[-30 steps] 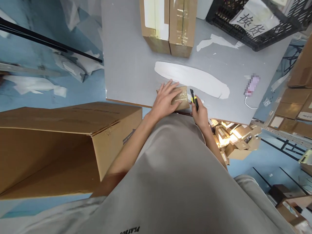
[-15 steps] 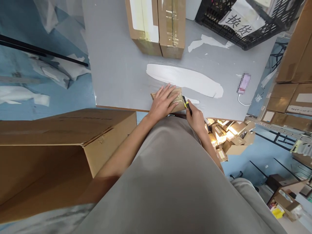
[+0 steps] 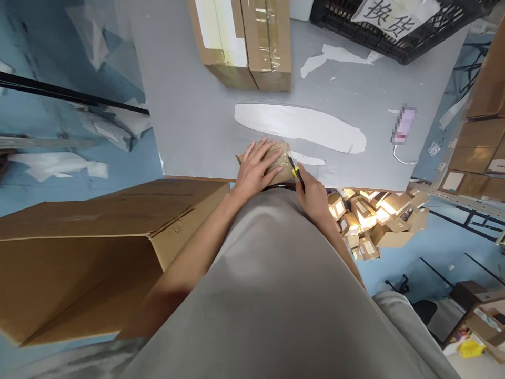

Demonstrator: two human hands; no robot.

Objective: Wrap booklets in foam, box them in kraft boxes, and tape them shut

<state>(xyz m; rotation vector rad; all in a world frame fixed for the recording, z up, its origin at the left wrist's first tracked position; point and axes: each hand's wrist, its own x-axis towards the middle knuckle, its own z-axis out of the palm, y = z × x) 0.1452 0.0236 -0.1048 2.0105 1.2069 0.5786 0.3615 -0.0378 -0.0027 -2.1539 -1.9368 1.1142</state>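
- Across the upper middle of the view we see the grey table [image 3: 205, 121], its near edge running just ahead of the person's torso.
- At lower left, beside the table, stands a large open carton [image 3: 90, 247], flaps spread, on the blue floor.
- Along the far edge of the table, two tall taped cartons [image 3: 244, 42] stand side by side, touching; a black crate [image 3: 398, 31] with a paper sign sits to their right.
- Below the table's right corner lies a heap of small boxes [image 3: 374, 216].
- Mid-table we note a long white strip of paper [image 3: 300, 123].
- At the near edge rests the small taped parcel [image 3: 272, 160], flat on the table.
- Our left hand [image 3: 256, 171] lies open, palm down, pressing on the parcel.
- Our right hand [image 3: 313, 195] is closed around a yellow-and-black utility knife [image 3: 295, 172], whose tip meets the parcel's right edge.
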